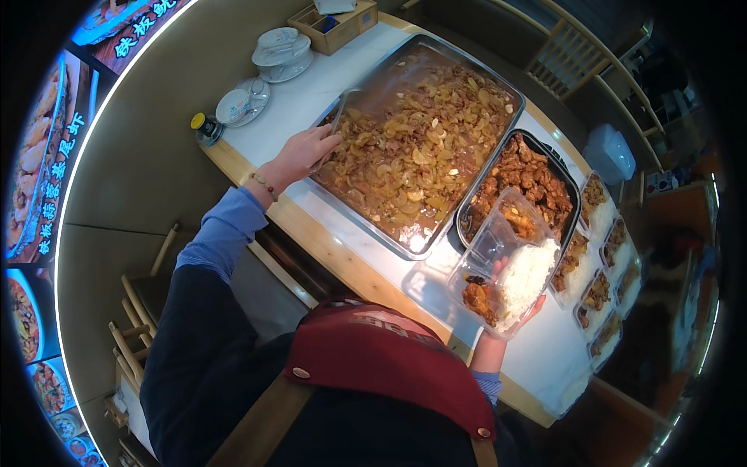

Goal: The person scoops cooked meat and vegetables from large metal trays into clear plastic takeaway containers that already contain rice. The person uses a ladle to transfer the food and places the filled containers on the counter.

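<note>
My left hand (303,153) is at the left edge of a large metal tray (419,254) of sliced vegetables and meat in brown sauce. Its fingers are closed around what looks like a utensil handle, partly hidden; the utensil's other end cannot be made out. My right hand (534,309) supports from below a clear plastic compartment container (487,248), tilted, holding white rice (528,277) and a piece of sauced meat (480,300). The container overlaps the near side of a black-rimmed tray (578,201) of braised meat pieces (534,178), which stands against the large tray.
Several filled rice containers (598,292) stand at the table's right end. Stacked clear plastic boxes (608,153) are beyond them. Wrapped dish sets (283,52), a yellow-lidded jar (205,127) and a wooden box (332,32) line the far left. Wooden chairs (572,58) flank the table.
</note>
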### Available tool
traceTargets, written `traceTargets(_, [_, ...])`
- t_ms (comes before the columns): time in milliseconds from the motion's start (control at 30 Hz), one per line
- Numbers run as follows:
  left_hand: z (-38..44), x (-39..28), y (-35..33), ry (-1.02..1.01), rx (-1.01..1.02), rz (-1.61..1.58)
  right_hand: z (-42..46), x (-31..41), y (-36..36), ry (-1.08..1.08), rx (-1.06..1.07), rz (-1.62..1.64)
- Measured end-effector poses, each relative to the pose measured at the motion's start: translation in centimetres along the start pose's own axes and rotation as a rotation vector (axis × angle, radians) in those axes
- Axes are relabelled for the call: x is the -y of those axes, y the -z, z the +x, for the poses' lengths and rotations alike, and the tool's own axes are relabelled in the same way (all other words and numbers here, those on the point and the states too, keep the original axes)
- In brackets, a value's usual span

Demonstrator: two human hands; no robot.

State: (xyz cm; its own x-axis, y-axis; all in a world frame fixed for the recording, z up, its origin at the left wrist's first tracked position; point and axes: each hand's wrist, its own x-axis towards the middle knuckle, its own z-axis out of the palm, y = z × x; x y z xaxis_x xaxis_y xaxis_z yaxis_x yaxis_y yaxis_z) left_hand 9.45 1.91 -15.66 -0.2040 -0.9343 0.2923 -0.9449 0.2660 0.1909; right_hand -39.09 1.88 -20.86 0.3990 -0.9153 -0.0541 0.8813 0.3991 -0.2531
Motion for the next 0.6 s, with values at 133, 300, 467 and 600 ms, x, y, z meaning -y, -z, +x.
traceTargets(133, [-0.2, 2.6, -1.9, -0.286, 0.175, 0.213, 3.2, -4.0, -1.5, -0.005, -0.049, 0.058])
traceTargets(300, [-3.0, -0.3, 0.1, -0.029, 0.139, 0.043, 5.8, -6.6, -1.6, -0.027, 0.022, 0.056])
traceTargets(467, [-2.1, -0.4, 1.8, 0.525, -0.169, -0.619, 6.5, -7.5, -1.1, 0.039, -0.097, 0.000])
traceTargets(600, [-0.5, 0.2, 1.2, 0.906, -0.277, -1.182, 6.9, -7.7, -1.7, 0.044, -0.082, 0.153])
